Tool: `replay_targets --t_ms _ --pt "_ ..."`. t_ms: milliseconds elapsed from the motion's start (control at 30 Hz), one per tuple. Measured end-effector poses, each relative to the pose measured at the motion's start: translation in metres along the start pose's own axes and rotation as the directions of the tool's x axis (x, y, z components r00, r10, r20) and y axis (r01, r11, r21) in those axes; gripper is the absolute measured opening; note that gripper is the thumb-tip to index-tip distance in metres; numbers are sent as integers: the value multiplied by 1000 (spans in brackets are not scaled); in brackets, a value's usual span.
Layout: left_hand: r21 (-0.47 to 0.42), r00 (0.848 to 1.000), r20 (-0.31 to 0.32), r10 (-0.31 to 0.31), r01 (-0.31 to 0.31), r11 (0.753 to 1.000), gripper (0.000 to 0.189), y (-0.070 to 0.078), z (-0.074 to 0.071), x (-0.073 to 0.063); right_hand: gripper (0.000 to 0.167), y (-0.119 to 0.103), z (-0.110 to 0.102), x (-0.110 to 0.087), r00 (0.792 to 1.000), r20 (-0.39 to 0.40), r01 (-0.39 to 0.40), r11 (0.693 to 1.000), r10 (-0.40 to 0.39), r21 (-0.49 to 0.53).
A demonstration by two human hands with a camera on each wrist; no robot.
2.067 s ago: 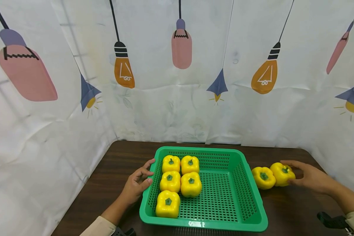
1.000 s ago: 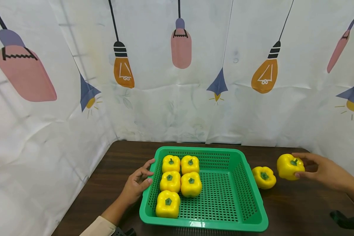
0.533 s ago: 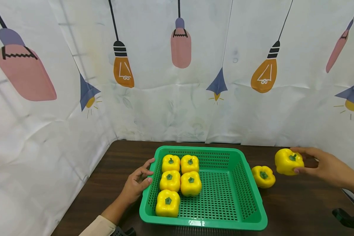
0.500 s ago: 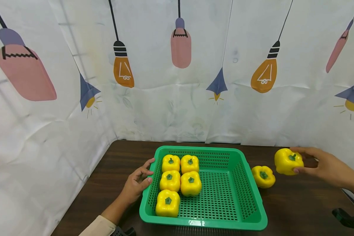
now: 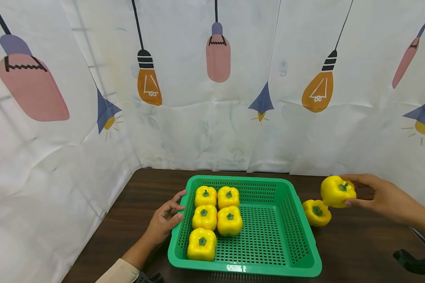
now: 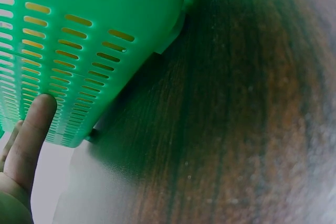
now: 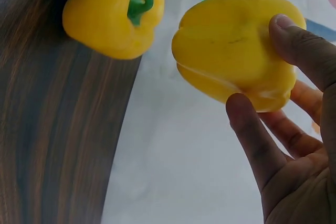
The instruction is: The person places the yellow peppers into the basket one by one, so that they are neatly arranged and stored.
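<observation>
In the head view, my right hand (image 5: 386,198) pinches a yellow bell pepper (image 5: 334,192) between thumb and fingers, raised off the table. The right wrist view shows that bell pepper (image 7: 236,45) from its side, with faint dark marks. Just left of it and lower, a second yellow bell pepper (image 5: 316,213) lies tilted against the green basket's right side. My left hand (image 5: 164,222) touches the left side of the green plastic basket (image 5: 262,236), fingers fairly straight. One fingertip meets the slotted wall (image 6: 100,19) in the left wrist view.
Several yellow bell peppers, such as a near one (image 5: 202,244), stand stem up along the basket's left half. Bare slotted floor shows on its right. Dark wooden table (image 5: 357,243) lies beneath; a white curtain (image 5: 198,133) printed with lamps hangs behind.
My right hand has lifted the outer bell pepper off the table, moved it right and up, then back left. The left hand has stayed at the basket.
</observation>
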State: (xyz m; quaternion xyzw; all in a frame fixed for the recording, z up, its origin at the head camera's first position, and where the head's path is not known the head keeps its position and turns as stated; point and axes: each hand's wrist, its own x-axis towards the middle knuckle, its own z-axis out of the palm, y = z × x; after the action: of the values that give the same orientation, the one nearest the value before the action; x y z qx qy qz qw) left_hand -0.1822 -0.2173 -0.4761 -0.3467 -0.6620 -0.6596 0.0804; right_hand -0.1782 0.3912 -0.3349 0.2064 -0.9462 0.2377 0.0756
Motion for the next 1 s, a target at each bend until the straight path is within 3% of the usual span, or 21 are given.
replay_targets --t_ms 300,633,1000 --pt "4 1000 8 5 -5 1000 19 -3 -2 -1 68 -15 7 7 997 -30 65 998 -64 23" --pt "0 1000 7 -5 5 1000 18 -3 -2 -2 71 -31 14 16 983 -19 181 971 -180 155" --pt "3 1000 4 8 -8 1000 19 -1 0 -1 70 -45 20 23 976 -13 218 965 -219 142"
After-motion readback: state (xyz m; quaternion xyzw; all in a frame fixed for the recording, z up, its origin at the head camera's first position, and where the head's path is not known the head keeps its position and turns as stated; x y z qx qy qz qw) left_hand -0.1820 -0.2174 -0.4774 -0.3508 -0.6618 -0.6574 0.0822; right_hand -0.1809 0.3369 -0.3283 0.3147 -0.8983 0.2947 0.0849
